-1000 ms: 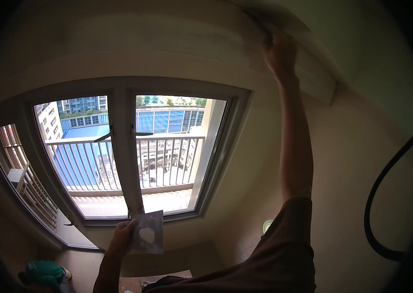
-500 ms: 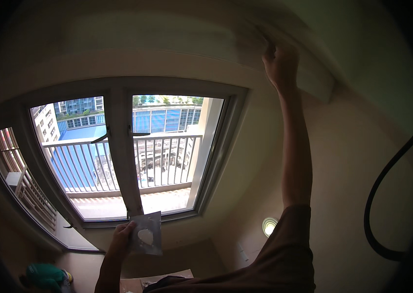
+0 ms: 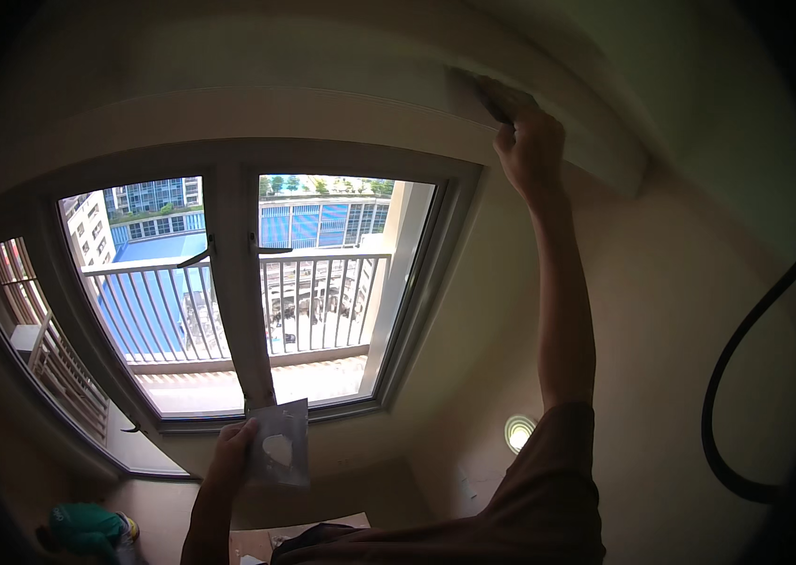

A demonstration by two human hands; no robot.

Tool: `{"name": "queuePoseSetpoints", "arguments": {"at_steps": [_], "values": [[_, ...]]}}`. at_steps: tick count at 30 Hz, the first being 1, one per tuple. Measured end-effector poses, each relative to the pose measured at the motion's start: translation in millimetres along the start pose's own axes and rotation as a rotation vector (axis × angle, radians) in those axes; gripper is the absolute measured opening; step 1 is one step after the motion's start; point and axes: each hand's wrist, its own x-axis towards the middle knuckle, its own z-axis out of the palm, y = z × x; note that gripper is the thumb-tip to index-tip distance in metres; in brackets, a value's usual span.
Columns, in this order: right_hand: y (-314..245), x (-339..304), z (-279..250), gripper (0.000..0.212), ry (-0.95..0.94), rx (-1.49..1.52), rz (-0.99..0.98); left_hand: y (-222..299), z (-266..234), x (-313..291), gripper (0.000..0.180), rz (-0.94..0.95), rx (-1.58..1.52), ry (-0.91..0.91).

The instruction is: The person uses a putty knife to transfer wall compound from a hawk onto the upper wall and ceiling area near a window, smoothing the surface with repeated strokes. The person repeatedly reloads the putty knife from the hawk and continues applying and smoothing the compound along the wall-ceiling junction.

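My left hand grips the edge of a thin grey square plate that bears a patch of white paste. It is held out in front of the window's lower frame. High on the right, my right hand reaches overhead, its fingers closed on a dark flat-bladed putty knife. The blade appears to lie against the pale beam above the window. Shadow hides the blade's edge and most of its handle.
The framed window has two dark handles; a railing stands outside. A black cable loops at the right. A round light glows beside my right sleeve. A person in green is low at the left.
My right hand has shifted slightly left and lower, and the putty knife now shows broader and more tilted. My left hand and the plate have barely moved.
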Motion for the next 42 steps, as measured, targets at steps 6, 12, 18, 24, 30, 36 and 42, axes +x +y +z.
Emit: {"name": "queuePoseSetpoints", "arguments": {"at_steps": [6, 12, 18, 24, 30, 36, 42], "values": [[5, 44, -16, 0.039, 0.078, -0.138, 0.034, 11, -1, -3, 0.034, 0.012, -0.022, -0.023], [13, 79, -4, 0.038, 0.189, -0.156, -0.122, 2, -14, -1, 0.034, 0.009, -0.051, -0.019], [0, 64, 21, 0.042, 0.261, -0.111, -0.085, 5, -16, -2, 0.033, 0.009, -0.080, -0.022], [-27, 16, 15, 0.052, 0.098, -0.014, -0.038, 3, -21, 0, 0.034, 0.005, -0.003, -0.043], [-7, 63, 9, 0.048, 0.209, -0.053, -0.093, 18, -11, -6, 0.035, -0.005, -0.023, -0.049], [-20, 68, 14, 0.048, 0.117, -0.117, -0.046, 4, -20, -3, 0.034, 0.001, -0.028, -0.049], [-93, -33, -12, 0.054, -0.016, 0.045, -0.164, 13, -15, -12, 0.034, 0.029, 0.000, -0.075]]}}
